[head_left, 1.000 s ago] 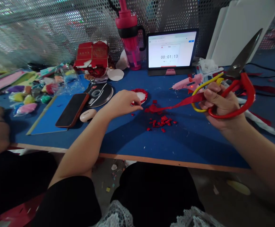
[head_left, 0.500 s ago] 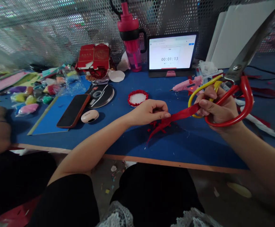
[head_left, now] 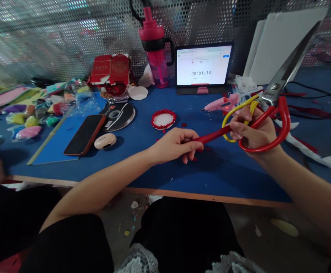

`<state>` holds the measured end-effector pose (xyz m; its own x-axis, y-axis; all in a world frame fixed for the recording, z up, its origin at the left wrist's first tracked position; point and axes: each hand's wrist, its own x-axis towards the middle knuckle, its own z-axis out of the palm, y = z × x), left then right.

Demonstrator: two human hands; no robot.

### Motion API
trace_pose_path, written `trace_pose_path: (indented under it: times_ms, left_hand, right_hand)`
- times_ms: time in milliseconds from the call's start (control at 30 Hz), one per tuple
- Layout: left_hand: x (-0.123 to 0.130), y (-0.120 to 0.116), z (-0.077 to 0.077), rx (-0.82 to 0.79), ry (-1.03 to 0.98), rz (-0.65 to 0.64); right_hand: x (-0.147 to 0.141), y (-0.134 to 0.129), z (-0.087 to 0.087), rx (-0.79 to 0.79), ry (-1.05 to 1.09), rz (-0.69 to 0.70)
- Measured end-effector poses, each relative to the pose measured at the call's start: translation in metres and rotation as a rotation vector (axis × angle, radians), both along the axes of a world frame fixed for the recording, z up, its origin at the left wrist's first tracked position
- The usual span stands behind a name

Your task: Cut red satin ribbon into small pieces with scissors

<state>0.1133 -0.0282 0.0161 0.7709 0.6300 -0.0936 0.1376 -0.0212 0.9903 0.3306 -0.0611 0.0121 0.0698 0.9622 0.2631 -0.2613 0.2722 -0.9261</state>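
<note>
A red ribbon (head_left: 212, 134) spans the gap between the separated hands. The left hand (head_left: 174, 146) grips one end; its other end enters the right hand (head_left: 253, 131), which holds open shears (head_left: 273, 90). A red-edged rosette (head_left: 163, 119) lies just beyond the left hand, a pink glue gun (head_left: 221, 103) beyond the right, both on the blue counter (head_left: 234, 170).
</note>
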Motion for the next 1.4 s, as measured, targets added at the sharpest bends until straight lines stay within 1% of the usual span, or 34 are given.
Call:
trace_pose_path:
  times_ms: [67, 133, 267, 333, 433, 567, 767, 867, 967, 1033, 1200, 1300, 1400]
  left_hand:
    - [-0.011, 0.0, 0.0, -0.029, -0.014, 0.05]
    - [-0.021, -0.002, 0.0, -0.072, -0.033, 0.067]
    - [-0.03, -0.01, 0.001, -0.166, -0.082, 0.053]
    - [-0.031, -0.015, 0.001, -0.184, -0.105, 0.037]
    - [-0.034, -0.02, 0.003, -0.162, -0.106, 0.029]
    - [-0.044, -0.024, 0.006, -0.107, -0.05, 0.058]
    - [-0.066, -0.027, 0.012, -0.069, 0.088, -0.038]
    - [-0.07, -0.026, 0.014, -0.051, 0.113, -0.051]
    - [-0.07, -0.027, 0.014, -0.033, 0.139, -0.075]
    - [-0.069, -0.027, 0.015, 0.011, 0.165, -0.083]
    - [-0.059, -0.024, 0.018, 0.268, 0.255, -0.052]
    - [-0.041, -0.021, 0.016, 0.361, 0.282, -0.007]
    - [-0.02, -0.018, 0.009, 0.484, 0.274, 0.047]
  right_hand:
    - [0.001, 0.002, -0.001, -0.025, 0.008, -0.021]
    - [0.0, 0.002, -0.002, -0.047, 0.009, -0.035]
    - [-0.003, 0.001, -0.003, -0.074, 0.012, -0.048]
    - [-0.005, 0.0, -0.003, -0.081, 0.017, -0.062]
    - [-0.007, 0.0, -0.001, -0.1, 0.026, -0.078]
    - [-0.008, 0.0, 0.0, -0.125, 0.029, -0.09]
    - [-0.013, -0.004, -0.004, -0.149, -0.019, -0.059]
    - [-0.014, -0.006, -0.005, -0.159, -0.018, -0.02]
    - [-0.014, -0.006, -0.007, -0.159, -0.011, -0.023]
    - [-0.014, -0.006, -0.008, -0.162, -0.006, -0.031]
    - [-0.015, -0.006, -0.009, -0.159, 0.005, -0.008]
    - [-0.015, -0.007, -0.008, -0.163, 0.0, -0.007]
    - [-0.015, -0.008, -0.008, -0.186, 0.012, -0.004]
